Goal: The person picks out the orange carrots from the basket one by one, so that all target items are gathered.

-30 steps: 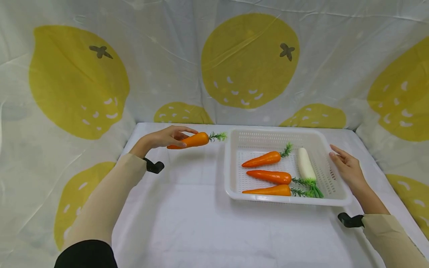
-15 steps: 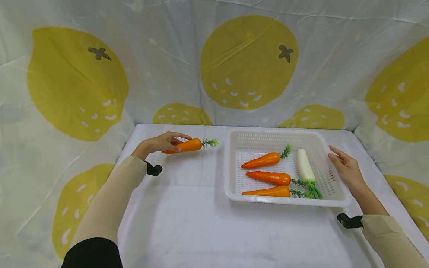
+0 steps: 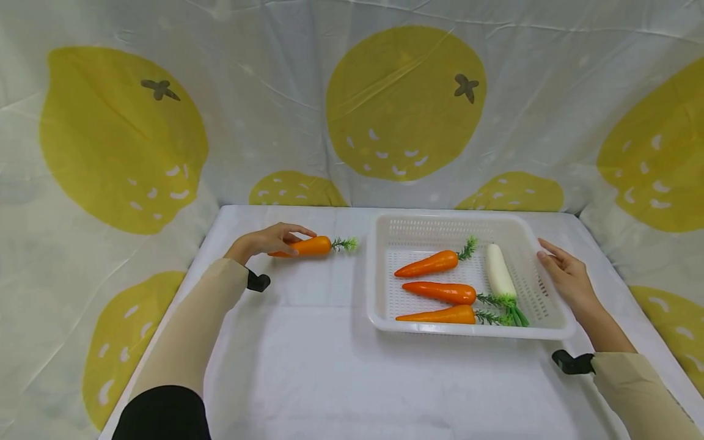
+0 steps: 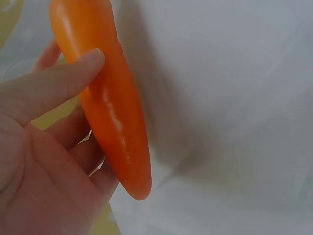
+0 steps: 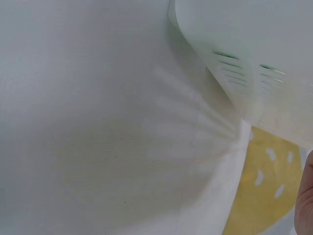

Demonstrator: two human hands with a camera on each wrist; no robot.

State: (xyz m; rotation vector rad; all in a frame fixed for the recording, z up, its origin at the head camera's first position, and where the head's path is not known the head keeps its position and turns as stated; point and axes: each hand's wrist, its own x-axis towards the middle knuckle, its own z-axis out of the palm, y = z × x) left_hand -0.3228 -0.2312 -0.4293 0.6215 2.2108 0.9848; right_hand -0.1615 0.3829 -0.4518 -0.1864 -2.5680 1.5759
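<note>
In the head view my left hand [image 3: 275, 238] holds an orange carrot [image 3: 315, 245] with leafy green top, low over the white table left of the basket. The left wrist view shows the thumb across this carrot [image 4: 110, 107] and fingers behind it, its tip pointing down. At the right side of a white plastic basket [image 3: 429, 328], my right hand [image 3: 569, 275] grips the rim, thumb over the edge. Inside lie three carrots [image 3: 439, 292] and one white radish [image 3: 499, 272] with green stalks. The right wrist view shows the slotted basket wall [image 5: 254, 63] and only a sliver of the hand.
A white cloth covers the table [image 3: 330, 366]. Behind and beside it hangs a pale curtain [image 3: 264, 110] printed with large yellow lemons. Dark wrist-camera mounts [image 3: 257, 281] sit at both cuffs.
The left hand lowers the carrot toward the table, first shifting slightly left. Its grip on the carrot holds. The right hand and basket stay in place.
</note>
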